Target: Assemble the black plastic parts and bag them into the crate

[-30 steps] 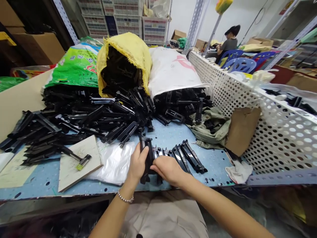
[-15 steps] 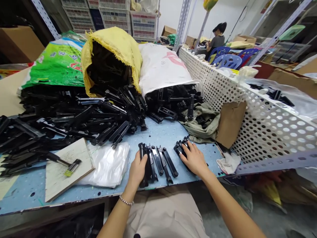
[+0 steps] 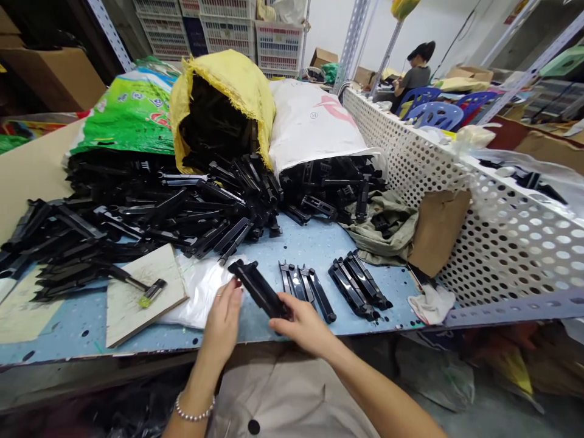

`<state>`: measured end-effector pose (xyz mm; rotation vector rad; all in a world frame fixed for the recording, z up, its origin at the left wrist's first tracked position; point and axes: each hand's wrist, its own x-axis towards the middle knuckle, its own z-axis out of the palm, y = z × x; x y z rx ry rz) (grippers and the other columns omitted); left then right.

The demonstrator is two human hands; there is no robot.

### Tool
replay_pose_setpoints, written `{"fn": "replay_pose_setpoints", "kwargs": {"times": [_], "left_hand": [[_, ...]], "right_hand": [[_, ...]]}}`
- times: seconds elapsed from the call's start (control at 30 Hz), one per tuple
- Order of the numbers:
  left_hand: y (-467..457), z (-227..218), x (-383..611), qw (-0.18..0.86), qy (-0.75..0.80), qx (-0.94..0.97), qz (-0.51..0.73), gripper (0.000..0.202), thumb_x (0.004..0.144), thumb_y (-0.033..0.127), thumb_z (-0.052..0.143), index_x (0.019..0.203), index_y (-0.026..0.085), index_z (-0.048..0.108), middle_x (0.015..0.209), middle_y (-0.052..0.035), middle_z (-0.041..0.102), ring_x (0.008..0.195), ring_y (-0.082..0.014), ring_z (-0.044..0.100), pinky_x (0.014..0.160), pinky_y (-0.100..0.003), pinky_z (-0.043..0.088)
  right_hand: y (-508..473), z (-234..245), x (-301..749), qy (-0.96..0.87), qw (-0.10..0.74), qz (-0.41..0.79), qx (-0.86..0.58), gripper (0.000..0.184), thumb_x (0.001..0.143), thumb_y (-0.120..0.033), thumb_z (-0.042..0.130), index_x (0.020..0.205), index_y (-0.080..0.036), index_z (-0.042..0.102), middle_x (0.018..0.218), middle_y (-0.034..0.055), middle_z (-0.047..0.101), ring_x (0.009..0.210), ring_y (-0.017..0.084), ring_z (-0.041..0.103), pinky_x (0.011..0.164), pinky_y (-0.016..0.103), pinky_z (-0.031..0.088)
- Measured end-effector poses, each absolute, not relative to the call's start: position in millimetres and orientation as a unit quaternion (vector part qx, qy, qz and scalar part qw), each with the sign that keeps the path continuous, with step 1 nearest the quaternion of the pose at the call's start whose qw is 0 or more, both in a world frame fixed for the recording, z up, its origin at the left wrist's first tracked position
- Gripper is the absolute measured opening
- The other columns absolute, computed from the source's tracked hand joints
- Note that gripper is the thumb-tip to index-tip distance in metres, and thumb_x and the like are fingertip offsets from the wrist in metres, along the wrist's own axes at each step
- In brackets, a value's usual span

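Observation:
My right hand [image 3: 305,325] grips the near end of a long black plastic part [image 3: 256,285], perhaps a stack of them, tilted above the table edge. My left hand [image 3: 223,319] is beside its far end, fingers stretched out together; a fingertip is close to the part, but I cannot tell if it touches. Behind my right hand a small group of black parts [image 3: 319,292] lies on the blue table. Further right rests another tight group of black parts [image 3: 358,286]. Under and behind my left hand are clear plastic bags [image 3: 201,289].
A big heap of black parts [image 3: 150,213] spills from green [image 3: 128,115], yellow [image 3: 246,79] and white sacks [image 3: 314,121]. A hammer [image 3: 137,281] lies on a board [image 3: 123,313]. A perforated panel [image 3: 511,237] bounds the right side. Someone [image 3: 415,73] sits far behind.
My right hand has left the right-hand group and moved left, now holding a black part lifted off the table. My left hand has let go and shifted left. The view has turned slightly left.

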<state>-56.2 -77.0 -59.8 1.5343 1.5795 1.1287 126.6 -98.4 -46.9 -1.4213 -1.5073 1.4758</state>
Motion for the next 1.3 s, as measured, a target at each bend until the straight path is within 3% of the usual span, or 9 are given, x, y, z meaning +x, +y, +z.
{"fn": "replay_pose_setpoints", "kwargs": {"times": [0.13,0.23,0.33,0.47,0.6,0.83,1.07,1.17,1.3], "left_hand": [[-65,-74,-88,0.142,0.658,0.665,0.323,0.027,0.084,0.035,0.052,0.095,0.017,0.069,0.096,-0.0126,0.06,0.096,-0.0288,0.056,0.089,-0.043,0.044],[-50,-77,-100,0.252,0.661,0.622,0.335,0.013,0.076,0.026,0.059,0.069,0.019,0.067,0.077,-0.0057,0.058,0.078,-0.0221,0.055,0.08,-0.036,0.043],[-37,-75,-112,0.356,0.666,0.54,0.372,0.016,0.064,0.027,0.069,0.054,0.019,0.059,0.064,0.0003,0.054,0.066,-0.0169,0.051,0.07,-0.03,0.041],[-33,-71,-126,0.428,0.648,0.487,0.4,0.024,0.064,0.04,0.069,0.063,0.016,0.066,0.061,0.0,0.06,0.059,-0.0147,0.052,0.058,-0.026,0.04],[-38,-69,-131,0.467,0.63,0.435,0.442,0.028,0.055,0.039,0.076,0.062,0.015,0.064,0.057,0.0019,0.059,0.055,-0.011,0.048,0.054,-0.023,0.037],[-47,-60,-131,0.513,0.595,0.392,0.478,0.028,0.054,0.037,0.079,0.065,0.014,0.067,0.058,0.0015,0.059,0.052,-0.0093,0.048,0.053,-0.022,0.037],[-53,-57,-138,0.467,0.596,0.348,0.552,0.028,0.057,0.029,0.078,0.071,0.016,0.058,0.062,0.0039,0.059,0.058,-0.0095,0.053,0.058,-0.021,0.042],[-53,-57,-131,0.475,0.582,0.36,0.553,0.027,0.059,0.025,0.076,0.071,0.017,0.054,0.06,0.0046,0.059,0.058,-0.0097,0.054,0.058,-0.021,0.043],[-61,-50,-135,0.442,0.58,0.372,0.574,0.026,0.06,0.025,0.075,0.071,0.017,0.053,0.064,0.004,0.058,0.063,-0.0102,0.055,0.063,-0.022,0.043]], "right_hand": [[-84,-60,126,-0.445,0.374,0.645,-0.496,0.047,0.067,-0.032,0.076,0.11,-0.02,0.06,0.085,0.0013,0.067,0.075,0.018,0.062,0.065,0.029,0.048],[-81,-60,119,-0.4,0.401,0.672,-0.478,0.051,0.064,-0.033,0.079,0.11,-0.02,0.061,0.095,0.005,0.07,0.087,0.021,0.064,0.076,0.033,0.048],[-80,-58,116,-0.355,0.4,0.709,-0.459,0.048,0.066,-0.034,0.078,0.109,-0.018,0.062,0.1,0.0078,0.071,0.092,0.021,0.065,0.083,0.034,0.047],[-75,-51,115,-0.291,0.401,0.759,-0.422,0.037,0.068,-0.03,0.077,0.101,-0.017,0.066,0.103,0.0085,0.071,0.091,0.02,0.066,0.082,0.032,0.048],[-64,-40,104,-0.258,0.399,0.799,-0.367,0.032,0.07,-0.027,0.075,0.099,-0.017,0.068,0.108,0.0079,0.069,0.092,0.019,0.067,0.074,0.026,0.049],[-40,-55,54,-0.166,0.35,0.881,-0.274,0.026,0.07,-0.022,0.075,0.091,-0.011,0.067,0.085,0.0076,0.07,0.082,0.02,0.07,0.062,0.022,0.051],[-39,-58,55,-0.116,0.4,0.855,-0.31,0.016,0.072,-0.019,0.072,0.085,-0.013,0.064,0.081,0.0061,0.069,0.082,0.021,0.07,0.055,0.021,0.051],[-41,-53,46,-0.146,0.37,0.876,-0.273,0.02,0.072,-0.019,0.072,0.09,-0.013,0.065,0.084,0.0067,0.07,0.083,0.021,0.069,0.058,0.022,0.052],[-36,-54,38,-0.126,0.359,0.875,-0.299,0.02,0.071,-0.018,0.072,0.087,-0.011,0.064,0.084,0.0082,0.07,0.072,0.018,0.068,0.051,0.021,0.049]]}}
